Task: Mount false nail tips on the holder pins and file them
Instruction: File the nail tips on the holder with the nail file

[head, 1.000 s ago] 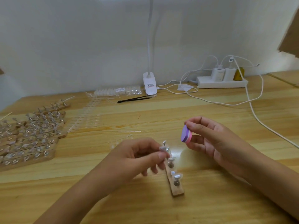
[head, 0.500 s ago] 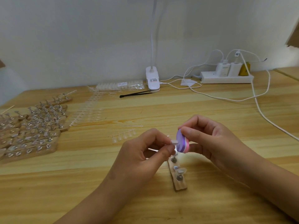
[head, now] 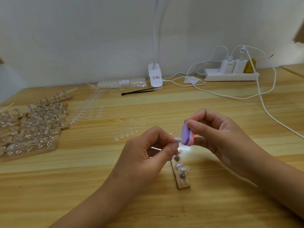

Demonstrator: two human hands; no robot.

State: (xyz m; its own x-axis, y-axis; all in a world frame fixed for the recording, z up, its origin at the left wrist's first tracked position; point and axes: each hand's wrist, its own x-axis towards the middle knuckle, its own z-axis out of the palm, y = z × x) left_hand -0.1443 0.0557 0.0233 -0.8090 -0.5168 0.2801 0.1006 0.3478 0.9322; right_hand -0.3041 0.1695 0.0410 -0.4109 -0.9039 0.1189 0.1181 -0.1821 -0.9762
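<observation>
Nearest, a short wooden holder strip (head: pixel 183 183) lies on the table (head: pixel 213 203), running from near to far, with metal pins standing on it. The near pin carries a clear tip.

Just above the strip's far end, the left hand (head: pixel 148 152) pinches a clear false nail tip (head: pixel 178 140) between thumb and forefinger, with the other fingers curled under. Whether that tip sits on a pin cannot be told. The right hand (head: pixel 220 137) grips a small purple-and-pink file block (head: pixel 187 135) between thumb and fingers, and the block's purple face touches the tip's free end.

Slightly farther and to the left, a short row of clear tips (head: pixel 125 134) lies flat on the wood. Well apart at the left edge, many filled holder strips (head: pixel 32 129) lie packed side by side, with sheets of clear tips (head: pixel 88 111) beside them.

Along the far edge, from left to right, are a bag of tips (head: pixel 121 83), black tweezers (head: pixel 139 92), a white clip lamp (head: pixel 155 78) and a white power strip (head: pixel 230 77) with trailing cables.
</observation>
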